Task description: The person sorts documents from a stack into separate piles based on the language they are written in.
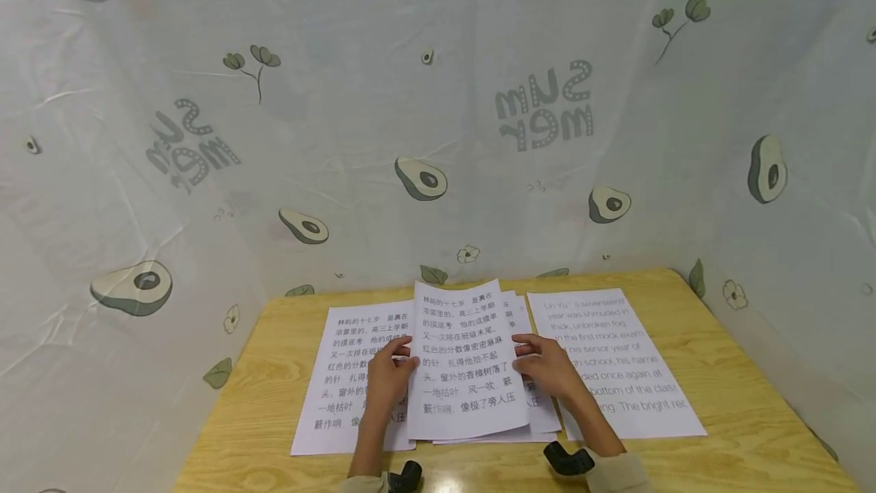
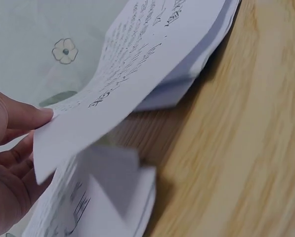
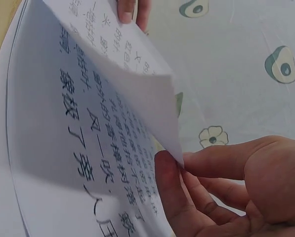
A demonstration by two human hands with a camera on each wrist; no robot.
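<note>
Both hands hold up one white sheet [image 1: 468, 421] printed with Chinese text, one hand at each side edge. My left hand [image 1: 386, 377] pinches its left edge between thumb and fingers; in the left wrist view the thumb [image 2: 31, 117] lies on the printed face. My right hand [image 1: 550, 366] pinches the opposite edge, with thumb and fingertip meeting at the paper's edge in the right wrist view. The raised sheet bends and partly covers a pile of similar sheets [image 1: 546, 418] lying below it.
Left of the pile lies another paper [image 1: 311, 436] with Chinese text, partly behind my left hand and forearm. A page of English text [image 1: 616, 371] lies at the right, overlapped by my right forearm. The wooden table [image 1: 739, 371] meets an avocado-patterned curtain [image 1: 383, 112].
</note>
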